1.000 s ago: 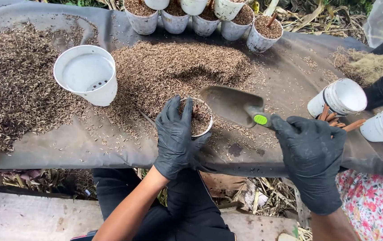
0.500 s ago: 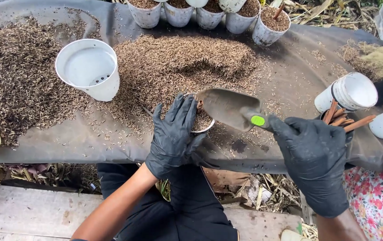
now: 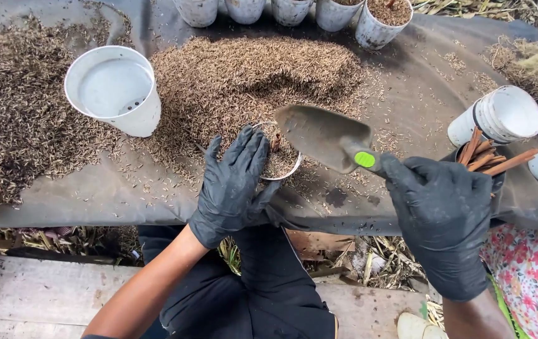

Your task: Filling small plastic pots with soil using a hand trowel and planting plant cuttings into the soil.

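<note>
My left hand (image 3: pixel 234 182) cups the small pot (image 3: pixel 281 160); right hand (image 3: pixel 441 213) clamps the trowel (image 3: pixel 325 135) at 3 o'clock; tilting risks spilling husk mix (image 3: pixel 244 75).

Gloves on both hands (image 3: pixel 234 182): black rubber, matt, slightly wrinkled. Trowel (image 3: pixel 322 135): dull grey metal blade, dusty; green plastic handle end. Sheet (image 3: pixel 124 194) over table: dark plastic, smooth, faint sheen. Husk pile (image 3: pixel 244 75): dry, rough, brown. Empty pot (image 3: pixel 115 88): white plastic, smooth, smudged. Sticks (image 3: pixel 485 157) at right edge: brown, woody.
</note>
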